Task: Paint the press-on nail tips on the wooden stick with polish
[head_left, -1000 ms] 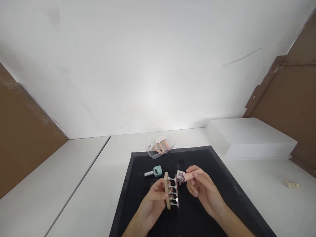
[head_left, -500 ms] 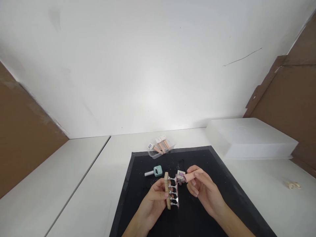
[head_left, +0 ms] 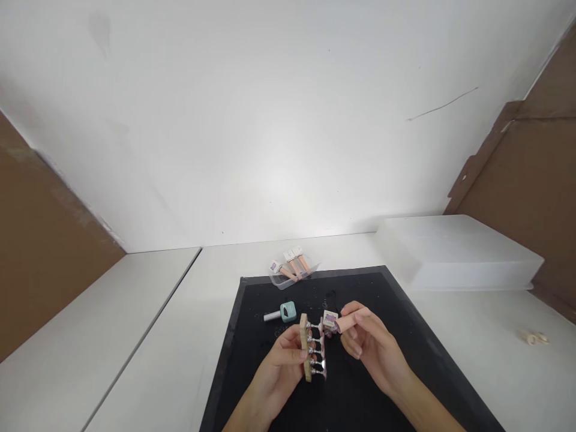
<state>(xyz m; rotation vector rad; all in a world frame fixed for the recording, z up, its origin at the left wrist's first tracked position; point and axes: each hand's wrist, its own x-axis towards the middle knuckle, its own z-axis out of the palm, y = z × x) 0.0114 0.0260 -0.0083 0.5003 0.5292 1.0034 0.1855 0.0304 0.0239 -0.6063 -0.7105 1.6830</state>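
My left hand (head_left: 281, 366) is closed on the base of a nail tip stand (head_left: 305, 354), which is turned on its side. Several silver posts point right from the base, with pinkish nail tips (head_left: 323, 360) on their ends. In the fingers of my right hand (head_left: 371, 342) is a peach nail polish cap (head_left: 346, 323), tilted, its lower end pointing left toward the upper nail tips. Any brush on it is too small to make out. Just behind the cap's end is a white nail polish bottle (head_left: 330, 318) with a purple label, partly hidden by the stand.
A teal bottle with a pale grey cap (head_left: 281, 312) lies on the black mat (head_left: 360, 285). At the mat's back edge, a clear tray (head_left: 279, 284) holds peach-capped polish bottles (head_left: 292, 261). A translucent white box (head_left: 472, 270) and small cream rings (head_left: 535, 338) are to the right.
The peach cap's lower end has shifted very slightly left and down. Both hands keep the same hold, and nothing else has visibly moved.
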